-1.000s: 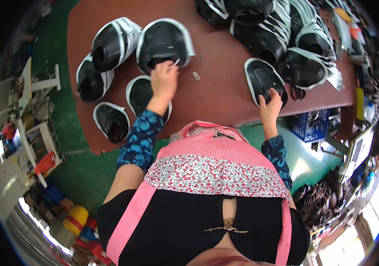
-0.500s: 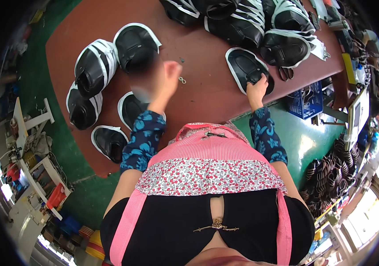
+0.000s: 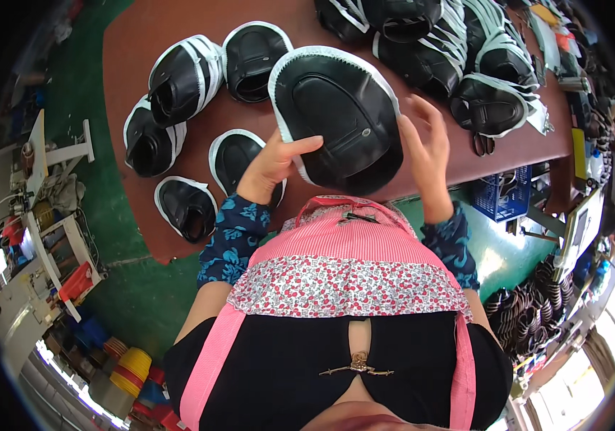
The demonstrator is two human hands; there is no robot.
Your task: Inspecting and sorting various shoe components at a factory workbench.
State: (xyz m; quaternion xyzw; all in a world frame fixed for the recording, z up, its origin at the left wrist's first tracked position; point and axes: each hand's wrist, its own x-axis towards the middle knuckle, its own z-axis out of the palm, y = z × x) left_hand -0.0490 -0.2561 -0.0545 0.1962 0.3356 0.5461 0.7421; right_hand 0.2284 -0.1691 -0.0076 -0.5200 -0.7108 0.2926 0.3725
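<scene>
A black shoe upper (image 3: 343, 108) with a white stitched edge is raised above the table, close to me. Its left side is in my left hand (image 3: 271, 164), the thumb lying across the black face and the fingers hidden beneath. Beside its right edge is my right hand (image 3: 428, 147), fingers spread and thumb close to the rim; I cannot tell whether it touches. Left of my left hand lie a similar upper (image 3: 238, 159) and another (image 3: 187, 208), with several more grouped behind them, among them an upper (image 3: 256, 61) with its toe away from me.
The reddish-brown table (image 3: 131, 65) carries a heap of black uppers (image 3: 422, 61) at the far right. Dark scissors handles (image 3: 484, 144) lie near its right edge. Below that edge is a blue basket (image 3: 501, 195). Dark strappy pieces (image 3: 530, 309) hang at lower right.
The upper that my right hand gripped on the table is now lifted between my hands. My left hand has come over to hold it, and my right hand's fingers have opened.
</scene>
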